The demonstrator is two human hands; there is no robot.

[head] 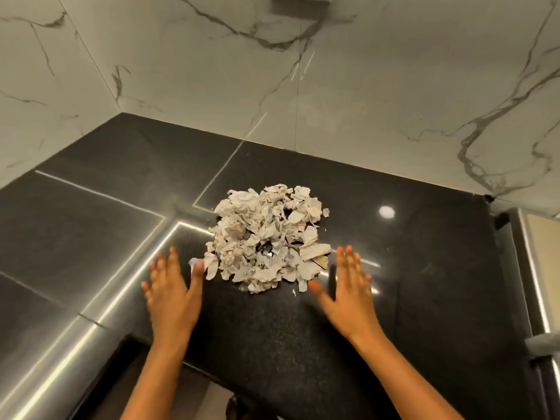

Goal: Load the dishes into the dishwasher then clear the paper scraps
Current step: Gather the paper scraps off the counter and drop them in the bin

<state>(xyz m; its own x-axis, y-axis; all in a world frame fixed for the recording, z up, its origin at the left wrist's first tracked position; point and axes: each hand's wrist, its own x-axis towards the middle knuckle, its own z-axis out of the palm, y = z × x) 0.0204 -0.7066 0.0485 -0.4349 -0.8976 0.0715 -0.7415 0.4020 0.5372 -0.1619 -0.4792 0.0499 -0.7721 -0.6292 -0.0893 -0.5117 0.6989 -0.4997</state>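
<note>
A heap of crumpled, torn paper scraps (266, 237) lies on the black stone counter (409, 268). My left hand (172, 286) hovers at the heap's near left edge, fingers spread, its thumb close to an outlying scrap. On the near right side my right hand (348, 283) is held flat with fingers apart. Neither hand holds anything. No dishes or dishwasher show in this view.
White marble-veined wall tiles (272, 71) close off the counter at the back and left. A metal-framed edge (533, 268) runs down the right side. A few tiny paper bits (294, 292) lie loose near the heap. The counter's front edge is below my wrists.
</note>
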